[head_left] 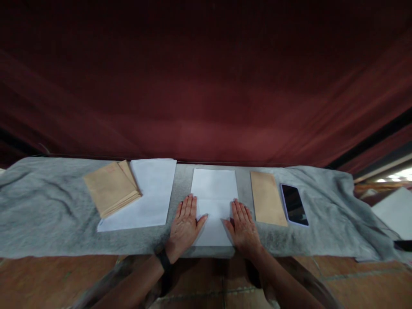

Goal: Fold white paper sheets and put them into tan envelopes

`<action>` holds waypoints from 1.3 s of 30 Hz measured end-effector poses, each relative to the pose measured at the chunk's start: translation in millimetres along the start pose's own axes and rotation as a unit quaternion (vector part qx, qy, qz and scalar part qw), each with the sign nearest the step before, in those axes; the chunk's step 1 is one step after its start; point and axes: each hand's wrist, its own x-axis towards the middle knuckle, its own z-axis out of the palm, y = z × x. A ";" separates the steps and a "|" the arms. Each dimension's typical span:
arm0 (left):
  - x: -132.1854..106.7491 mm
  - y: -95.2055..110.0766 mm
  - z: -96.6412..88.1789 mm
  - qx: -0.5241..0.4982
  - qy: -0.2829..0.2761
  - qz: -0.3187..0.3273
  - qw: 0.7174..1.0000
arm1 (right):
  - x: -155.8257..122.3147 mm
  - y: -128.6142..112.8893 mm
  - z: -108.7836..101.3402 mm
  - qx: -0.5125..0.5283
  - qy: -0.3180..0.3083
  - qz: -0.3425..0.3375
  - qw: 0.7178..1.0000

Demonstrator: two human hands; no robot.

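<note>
- Left hand (185, 225) and right hand (243, 229) lie flat, palms down, on the near left and near right edges of a white sheet (214, 182); the fingers are straight, the thumbs stretch inward, and neither hand pinches anything.
- The white sheet lies at the middle of a grey cloth (48, 214), reaching near its front edge.
- One line (215, 199) runs across the sheet just beyond the fingertips; whether it is a crease or the edge of a folded-over part, I cannot tell.
- Judging by that line, some folding is done, and the sheet looks partway through being worked, lying flat and outside any envelope.
- To the left, a stack of brown envelopes (111, 189) rests askew on white paper (154, 193); neither hand touches these, so they seem left over to be handled.
- To the right, a single brown envelope (268, 199) lies flat beside a phone (294, 205), apart from the sheet; whether it holds anything is not visible.
</note>
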 end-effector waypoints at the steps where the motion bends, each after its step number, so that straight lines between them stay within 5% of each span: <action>1: -1.2 -1.8 -1.3 0.005 0.000 -0.003 1.000 | -1.8 3.0 0.0 0.000 0.003 0.005 1.000; 5: -2.4 3.5 -9.7 0.018 0.020 -0.006 1.000 | -3.7 4.0 -6.5 -0.002 0.034 0.009 0.999; 14: -24.2 52.0 -6.0 -0.010 -0.016 0.114 0.993 | -14.2 -52.5 -15.5 0.053 0.031 -0.075 0.995; 27: -26.5 21.4 -5.9 -0.006 -0.011 0.031 0.999 | -28.6 -7.2 -25.4 -0.028 -0.026 -0.039 0.999; 32: -5.1 25.9 -12.3 -0.017 0.000 0.017 1.000 | -12.6 2.7 -22.8 0.014 -0.024 -0.016 0.999; 39: 50.2 45.0 5.6 -0.048 -0.044 0.065 0.996 | 57.6 -8.2 -1.4 0.104 -0.024 0.014 0.994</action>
